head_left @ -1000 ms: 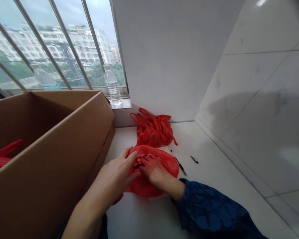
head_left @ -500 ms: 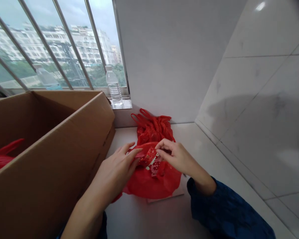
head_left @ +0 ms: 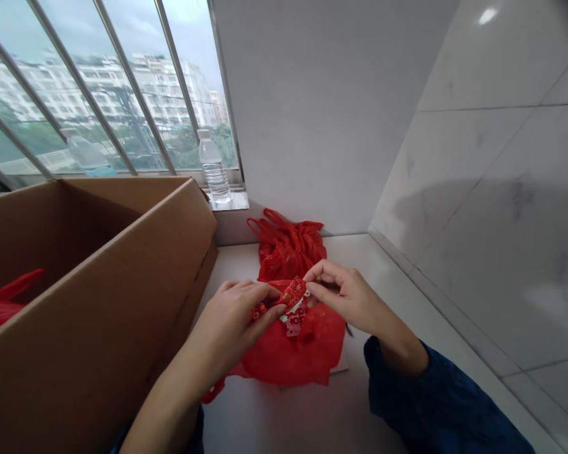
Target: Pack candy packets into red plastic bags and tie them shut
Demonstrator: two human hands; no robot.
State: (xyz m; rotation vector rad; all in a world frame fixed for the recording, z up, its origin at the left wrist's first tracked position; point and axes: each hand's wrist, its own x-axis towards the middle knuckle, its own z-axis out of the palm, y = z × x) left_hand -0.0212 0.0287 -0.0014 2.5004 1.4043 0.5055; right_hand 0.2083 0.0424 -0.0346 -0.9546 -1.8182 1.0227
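Note:
A small red packet with a gold-and-white pattern (head_left: 295, 291) is pinched between my two hands, over an opened red plastic bag (head_left: 293, 359). My left hand (head_left: 241, 312) has thumb and fingers closed on its left end. From the right, my right hand (head_left: 343, 293) grips the packet's upper right edge between thumb and forefinger. Just below it shows a pink flower-patterned piece (head_left: 295, 321), lying on the bag. Directly behind lies a second red bag (head_left: 291, 252), bunched up with its handle loops toward the wall.
To the left stands a tall open cardboard box (head_left: 137, 284) with red plastic (head_left: 2, 306) inside. A clear bottle (head_left: 214, 167) is on the window sill; another bottle (head_left: 88, 153) stands behind the box. Walls close off the back and right. A thin flat thing (head_left: 341, 367) lies partly under the bag.
My left hand has moved right and closed on the packet, which is raised slightly. My right hand has shifted a little to the right. The view has tilted slightly.

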